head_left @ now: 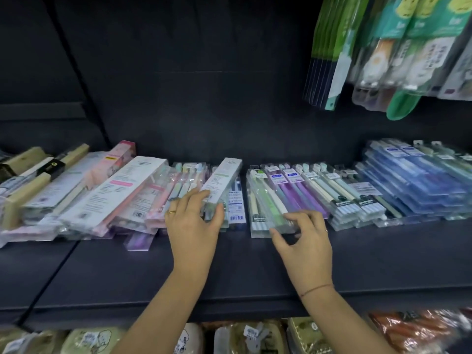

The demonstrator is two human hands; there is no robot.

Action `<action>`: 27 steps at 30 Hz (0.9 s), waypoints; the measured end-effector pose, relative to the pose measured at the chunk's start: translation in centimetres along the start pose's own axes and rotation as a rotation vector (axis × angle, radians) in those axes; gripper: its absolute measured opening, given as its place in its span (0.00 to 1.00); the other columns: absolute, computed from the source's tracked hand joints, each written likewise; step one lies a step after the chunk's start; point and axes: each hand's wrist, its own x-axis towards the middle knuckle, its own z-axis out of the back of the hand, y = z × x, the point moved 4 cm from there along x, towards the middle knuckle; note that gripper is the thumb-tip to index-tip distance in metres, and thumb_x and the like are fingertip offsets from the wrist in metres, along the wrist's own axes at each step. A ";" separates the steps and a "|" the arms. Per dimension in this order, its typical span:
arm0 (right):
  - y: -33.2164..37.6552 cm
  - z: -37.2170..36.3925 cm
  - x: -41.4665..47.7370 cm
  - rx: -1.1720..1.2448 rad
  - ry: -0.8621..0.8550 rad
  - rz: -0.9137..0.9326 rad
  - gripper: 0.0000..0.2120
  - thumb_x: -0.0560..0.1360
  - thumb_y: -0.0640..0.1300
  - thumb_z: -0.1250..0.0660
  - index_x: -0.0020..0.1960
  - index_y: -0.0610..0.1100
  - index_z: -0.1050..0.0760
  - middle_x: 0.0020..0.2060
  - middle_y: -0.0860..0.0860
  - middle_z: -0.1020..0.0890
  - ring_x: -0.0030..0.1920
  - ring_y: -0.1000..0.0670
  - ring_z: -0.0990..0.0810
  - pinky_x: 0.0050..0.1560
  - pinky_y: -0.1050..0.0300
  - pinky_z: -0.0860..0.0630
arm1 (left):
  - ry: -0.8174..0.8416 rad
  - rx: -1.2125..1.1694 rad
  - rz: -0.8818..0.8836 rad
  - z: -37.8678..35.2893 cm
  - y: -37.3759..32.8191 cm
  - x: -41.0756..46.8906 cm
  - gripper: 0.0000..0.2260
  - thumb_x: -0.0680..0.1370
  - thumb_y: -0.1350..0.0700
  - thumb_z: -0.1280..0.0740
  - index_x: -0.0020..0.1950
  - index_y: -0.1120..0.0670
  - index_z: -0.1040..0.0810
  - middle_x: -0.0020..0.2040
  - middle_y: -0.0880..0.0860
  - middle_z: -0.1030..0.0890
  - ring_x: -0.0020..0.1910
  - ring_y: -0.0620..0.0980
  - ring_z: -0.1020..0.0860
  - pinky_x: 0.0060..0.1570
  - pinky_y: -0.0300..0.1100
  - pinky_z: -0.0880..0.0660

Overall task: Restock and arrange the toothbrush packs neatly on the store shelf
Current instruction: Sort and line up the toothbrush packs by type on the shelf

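Here, the left hand [194, 221] curled thumb and fingers round the near end of a white-backed toothbrush pack [226, 180], which lay tilted across the row on the dark shelf [229, 272]. Just beside it, the right hand [304, 238] pinched the near edge of a clear toothbrush pack [265, 200].

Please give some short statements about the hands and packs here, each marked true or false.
1. The left hand grips the near end of the tilted long white cardboard toothbrush box. True.
2. The right hand lies flat on the dark shelf board. False: it pinches the clear plastic pack of white and green toothbrushes.
3. The stack of blue plastic packs lies to the right of both hands. True.
4. The thin red thread bracelet is on the left wrist. False: it is on the right wrist.
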 end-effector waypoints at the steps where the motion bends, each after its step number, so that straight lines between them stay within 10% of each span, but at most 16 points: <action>1: 0.1 0.0 -0.1 0.010 0.004 -0.001 0.14 0.69 0.45 0.23 0.53 0.47 0.21 0.50 0.55 0.29 0.48 0.48 0.24 0.48 0.51 0.22 | -0.008 -0.027 0.009 0.2 -0.1 -0.1 0.13 0.72 0.56 0.24 0.55 0.58 0.18 0.55 0.55 0.17 0.52 0.56 0.22 0.54 0.46 0.28; 11: 2.2 -0.5 0.6 -0.083 0.038 0.100 0.12 0.70 0.47 0.24 0.52 0.48 0.19 0.57 0.51 0.27 0.60 0.48 0.29 0.61 0.49 0.34 | -0.052 -0.234 0.010 1.8 -1.4 -1.7 0.14 0.73 0.48 0.27 0.52 0.55 0.16 0.56 0.51 0.19 0.57 0.48 0.24 0.61 0.32 0.31; 20: 5.0 -0.8 4.5 0.302 0.279 0.047 0.40 0.74 0.44 0.27 0.77 0.57 0.46 0.75 0.55 0.43 0.74 0.56 0.41 0.73 0.58 0.41 | -0.045 -0.863 0.935 4.0 0.3 1.7 0.05 0.76 0.54 0.28 0.44 0.55 0.18 0.35 0.45 0.18 0.36 0.45 0.21 0.43 0.42 0.20; 27: 3.9 0.9 8.7 0.528 0.371 -0.032 0.24 0.75 0.47 0.30 0.69 0.55 0.31 0.57 0.54 0.23 0.40 0.57 0.21 0.45 0.65 0.23 | 0.207 -1.017 1.022 4.4 1.0 3.6 0.10 0.75 0.51 0.29 0.44 0.58 0.21 0.34 0.52 0.17 0.36 0.49 0.21 0.32 0.36 0.22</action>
